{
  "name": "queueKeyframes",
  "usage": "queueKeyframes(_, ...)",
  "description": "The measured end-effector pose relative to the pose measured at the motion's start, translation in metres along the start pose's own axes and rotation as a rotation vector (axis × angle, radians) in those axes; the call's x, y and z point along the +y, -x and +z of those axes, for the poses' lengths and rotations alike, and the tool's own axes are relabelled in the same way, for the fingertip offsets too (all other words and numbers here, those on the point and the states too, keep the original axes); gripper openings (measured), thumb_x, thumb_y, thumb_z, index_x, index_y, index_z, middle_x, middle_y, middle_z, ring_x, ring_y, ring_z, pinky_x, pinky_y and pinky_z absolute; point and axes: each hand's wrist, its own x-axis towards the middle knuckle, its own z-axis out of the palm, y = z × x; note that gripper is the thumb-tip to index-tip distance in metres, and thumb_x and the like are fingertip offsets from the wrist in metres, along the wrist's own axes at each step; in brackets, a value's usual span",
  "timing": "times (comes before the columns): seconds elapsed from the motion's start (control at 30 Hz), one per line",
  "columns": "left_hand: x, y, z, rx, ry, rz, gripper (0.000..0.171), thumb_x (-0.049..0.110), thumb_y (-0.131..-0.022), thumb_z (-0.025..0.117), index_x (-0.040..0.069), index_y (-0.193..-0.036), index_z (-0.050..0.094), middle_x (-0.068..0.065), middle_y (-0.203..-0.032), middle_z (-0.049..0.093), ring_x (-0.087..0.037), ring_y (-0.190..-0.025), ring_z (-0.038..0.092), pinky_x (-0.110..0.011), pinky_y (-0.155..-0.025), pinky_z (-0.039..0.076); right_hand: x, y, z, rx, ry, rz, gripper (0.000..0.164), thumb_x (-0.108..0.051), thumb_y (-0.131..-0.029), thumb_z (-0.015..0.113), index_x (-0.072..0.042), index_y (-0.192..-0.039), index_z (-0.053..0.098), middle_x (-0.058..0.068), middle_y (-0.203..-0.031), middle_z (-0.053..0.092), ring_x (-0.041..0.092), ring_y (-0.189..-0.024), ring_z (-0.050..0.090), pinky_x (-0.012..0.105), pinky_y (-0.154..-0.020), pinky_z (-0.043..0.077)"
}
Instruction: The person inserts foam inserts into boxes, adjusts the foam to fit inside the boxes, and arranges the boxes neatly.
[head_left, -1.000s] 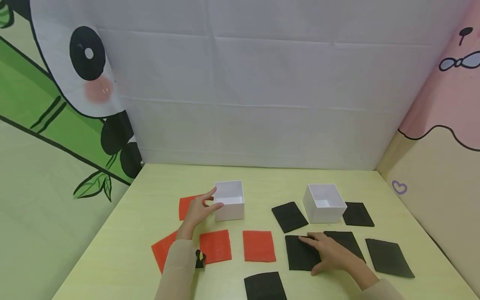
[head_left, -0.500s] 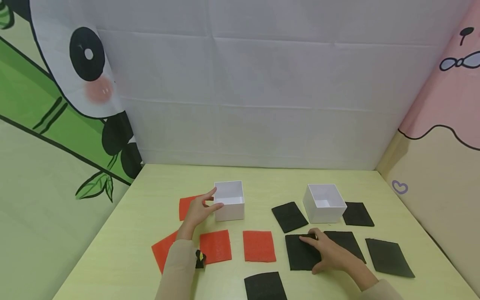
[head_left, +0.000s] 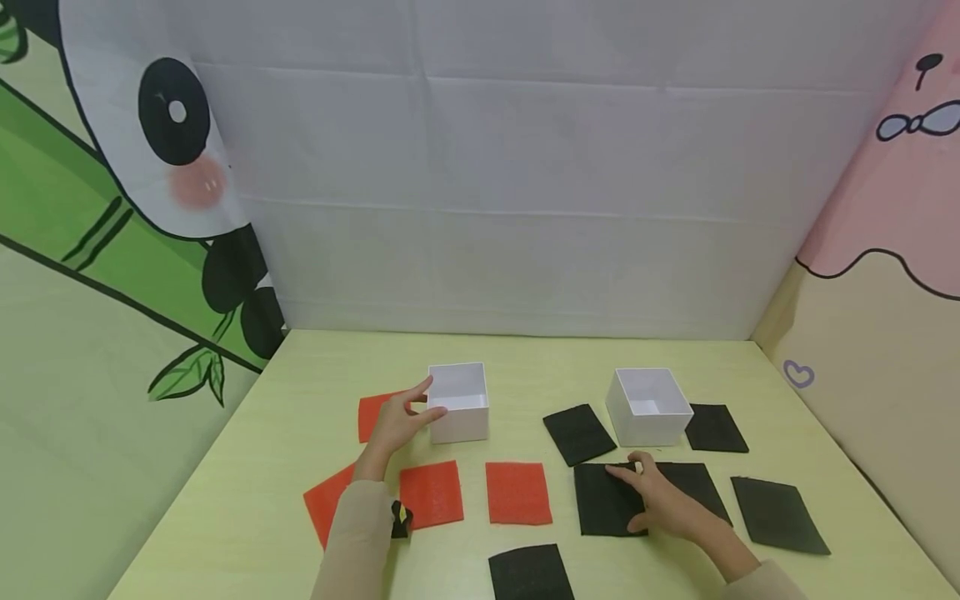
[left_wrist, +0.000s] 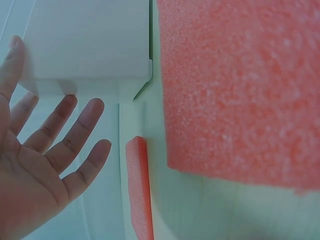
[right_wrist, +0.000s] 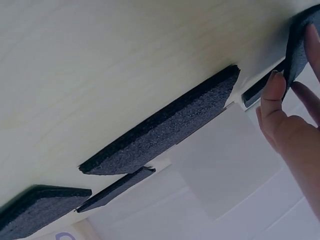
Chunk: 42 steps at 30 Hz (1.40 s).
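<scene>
My left hand is at the left side of an open-topped white box, thumb near its front face and index finger near its left rim. In the left wrist view its fingers are spread and fairly straight beside the box. My right hand pinches a black foam square between thumb and fingers. The right wrist view has this foam square bent and tilted up at the upper right. Several red foam squares, among them one in front of the left box, lie near my left arm.
A second white box stands at the right. Black foam squares lie around it, one to its left, one to its right. Another black square is at the front. A white cloth hangs behind the table.
The right fingers have closed on the black square, which has shifted slightly away and to the right, partly overlapping its neighbour. My left hand has stayed at the left box.
</scene>
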Motion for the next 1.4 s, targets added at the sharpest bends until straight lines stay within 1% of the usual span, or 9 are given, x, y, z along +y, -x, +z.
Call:
queueKeyframes(0.2, -0.001, 0.000, 0.000, -0.005, -0.001, 0.002, 0.069, 0.035, -0.074, 0.072, 0.017, -0.134, 0.043, -0.017, -0.112, 0.056, -0.026, -0.079, 0.058, -0.033, -0.067, 0.047, 0.003, 0.004, -0.004, 0.013, -0.013, -0.060, 0.064, -0.004, -0.069, 0.073, 0.006, -0.126, 0.045, 0.022, -0.103, 0.043, 0.019, -0.075, 0.041, 0.030, -0.062, 0.039)
queueKeyframes(0.47, -0.001, 0.001, 0.000, -0.001, 0.012, 0.012, 0.068, 0.033, -0.074, 0.072, 0.018, -0.133, 0.044, -0.016, -0.112, 0.056, -0.025, -0.077, 0.057, -0.031, -0.065, 0.046, 0.012, 0.005, -0.004, 0.069, -0.061, -0.124, 0.053, -0.001, -0.076, 0.067, 0.007, -0.124, 0.047, 0.007, -0.086, 0.047, 0.012, -0.068, 0.038, 0.024, -0.057, 0.036)
queueKeyframes(0.6, -0.001, 0.001, 0.000, 0.001, 0.010, 0.018, 0.067, 0.032, -0.074, 0.073, 0.018, -0.133, 0.044, -0.015, -0.112, 0.057, -0.024, -0.078, 0.057, -0.030, -0.064, 0.045, 0.014, 0.005, -0.004, 0.125, -0.127, -0.076, 0.049, -0.001, -0.078, 0.064, 0.007, -0.123, 0.048, 0.021, -0.103, 0.055, 0.012, -0.072, 0.042, 0.024, -0.058, 0.037)
queueKeyframes(0.7, -0.002, 0.001, 0.000, 0.005, 0.006, 0.023, 0.067, 0.031, -0.074, 0.072, 0.018, -0.133, 0.044, -0.014, -0.112, 0.057, -0.023, -0.078, 0.056, -0.029, -0.064, 0.044, 0.014, 0.004, -0.006, 0.158, -0.217, -0.044, 0.047, 0.000, -0.080, 0.062, 0.008, -0.123, 0.047, 0.028, -0.119, 0.049, 0.019, -0.082, 0.048, 0.025, -0.064, 0.041)
queueKeyframes(0.9, -0.003, 0.001, 0.000, 0.005, 0.020, 0.031, 0.068, 0.034, -0.073, 0.072, 0.018, -0.133, 0.044, -0.013, -0.111, 0.057, -0.023, -0.077, 0.055, -0.030, -0.064, 0.044, 0.014, 0.004, -0.007, 0.183, -0.440, -0.035, 0.047, 0.002, -0.083, 0.058, 0.014, -0.125, 0.041, 0.034, -0.124, 0.041, 0.039, -0.106, 0.047, 0.028, -0.077, 0.045)
queueKeyframes(1.03, -0.004, 0.001, 0.001, 0.001, 0.026, 0.035, 0.068, 0.034, -0.074, 0.072, 0.017, -0.133, 0.044, -0.014, -0.111, 0.057, -0.023, -0.078, 0.055, -0.030, -0.063, 0.044, 0.014, 0.003, -0.006, 0.216, -0.510, 0.007, 0.049, -0.003, -0.083, 0.060, 0.011, -0.126, 0.042, 0.031, -0.127, 0.039, 0.031, -0.106, 0.046, 0.028, -0.076, 0.045)
queueKeyframes(1.13, -0.004, 0.002, 0.000, -0.004, 0.026, 0.023, 0.067, 0.035, -0.074, 0.072, 0.018, -0.133, 0.044, -0.013, -0.111, 0.056, -0.022, -0.077, 0.054, -0.030, -0.063, 0.043, 0.011, 0.001, -0.005, 0.235, -0.552, 0.020, 0.051, -0.004, -0.082, 0.061, 0.011, -0.127, 0.041, 0.030, -0.109, 0.050, 0.020, -0.090, 0.051, 0.028, -0.070, 0.047)
queueKeyframes(1.27, -0.003, 0.002, -0.001, -0.013, 0.025, 0.013, 0.067, 0.034, -0.074, 0.072, 0.019, -0.133, 0.044, -0.013, -0.112, 0.056, -0.022, -0.075, 0.053, -0.029, -0.063, 0.042, 0.006, -0.004, -0.006, 0.251, -0.605, 0.014, 0.053, -0.004, -0.082, 0.062, 0.013, -0.127, 0.040, 0.012, -0.084, 0.051, 0.010, -0.071, 0.049, 0.026, -0.063, 0.047)
queueKeyframes(1.4, -0.003, 0.001, -0.001, -0.009, 0.033, 0.016, 0.066, 0.034, -0.074, 0.072, 0.019, -0.133, 0.045, -0.013, -0.112, 0.056, -0.023, -0.077, 0.054, -0.030, -0.064, 0.043, 0.001, -0.009, -0.007, 0.278, -0.623, 0.014, 0.051, -0.006, -0.082, 0.062, 0.012, -0.126, 0.041, 0.009, -0.085, 0.053, 0.009, -0.072, 0.052, 0.024, -0.065, 0.047)
